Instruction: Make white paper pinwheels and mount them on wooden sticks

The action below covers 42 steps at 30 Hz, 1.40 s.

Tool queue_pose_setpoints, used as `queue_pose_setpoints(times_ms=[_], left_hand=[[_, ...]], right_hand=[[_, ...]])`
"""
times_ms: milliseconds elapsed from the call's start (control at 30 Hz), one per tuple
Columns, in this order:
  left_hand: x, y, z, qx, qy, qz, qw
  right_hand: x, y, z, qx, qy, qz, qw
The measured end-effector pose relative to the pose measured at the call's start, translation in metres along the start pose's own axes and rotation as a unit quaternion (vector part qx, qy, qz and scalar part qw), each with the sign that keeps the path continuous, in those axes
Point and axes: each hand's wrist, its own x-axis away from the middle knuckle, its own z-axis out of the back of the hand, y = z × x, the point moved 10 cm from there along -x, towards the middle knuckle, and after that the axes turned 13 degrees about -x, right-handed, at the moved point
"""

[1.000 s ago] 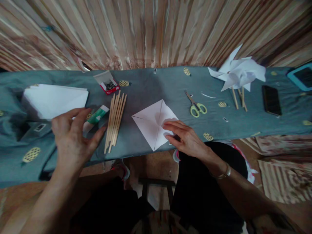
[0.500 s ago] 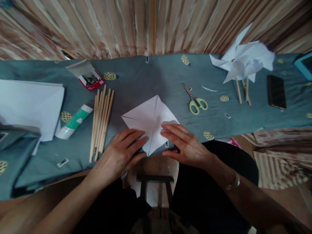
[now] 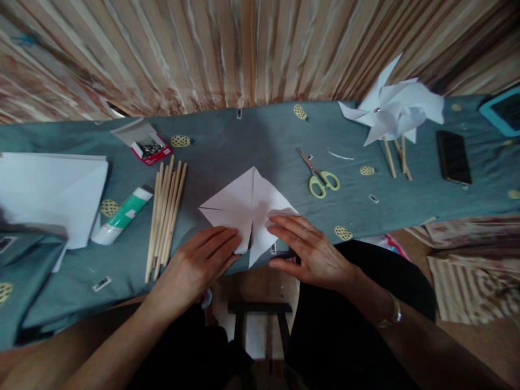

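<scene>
A white paper square (image 3: 235,197) lies corner-on at the table edge, with slits running in from its corners towards the middle. At its lower left side, my left hand (image 3: 203,252) has a flap between fingers and thumb; the corner beside them is slightly bent up. On the lower right side rest the outstretched fingers of my right hand (image 3: 311,246), the thumb held apart below. A gap shows between the two lower flaps. Green-handled scissors (image 3: 319,176) lie to the right of the paper, and a bunch of wooden sticks (image 3: 166,216) to its left.
Left of the sticks are a green and white tube (image 3: 124,214), a red box of metal pieces (image 3: 150,151) and a stack of white paper (image 3: 49,195). Paper pinwheels (image 3: 394,108), a phone (image 3: 454,157) and a blue-edged device (image 3: 501,111) lie right. A striped curtain (image 3: 244,49) hangs behind.
The lower slit has opened: the left flap has shifted left and up with my left hand. My right hand stays on the paper. The whole view has shifted slightly.
</scene>
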Motion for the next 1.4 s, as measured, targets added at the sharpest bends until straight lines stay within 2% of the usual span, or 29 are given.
queue_pose_setpoints(times_ms=[167,367,600,867,1133,1400], left_hand=[[0.004,-0.004,-0.003,0.01,0.007,0.013,1.0],[-0.003,-0.001,0.001,0.046,0.054,0.031,0.997],[-0.01,0.006,-0.002,0.057,0.057,0.028,0.996],[-0.006,-0.004,-0.007,0.068,0.068,0.099,0.99],[-0.008,-0.008,-0.006,0.116,0.076,0.092,0.986],[-0.007,-0.012,-0.011,0.137,0.068,0.114,0.982]], right_hand=[[-0.004,-0.001,0.002,-0.02,0.027,0.007,0.999],[-0.015,-0.01,0.004,-0.073,0.067,0.01,0.995],[-0.023,0.0,0.001,-0.195,0.077,-0.092,0.973],[-0.025,0.013,-0.006,-0.177,0.109,-0.143,0.968],[-0.031,0.021,-0.004,-0.14,0.138,-0.146,0.97],[-0.027,0.021,-0.001,-0.119,0.141,-0.151,0.971]])
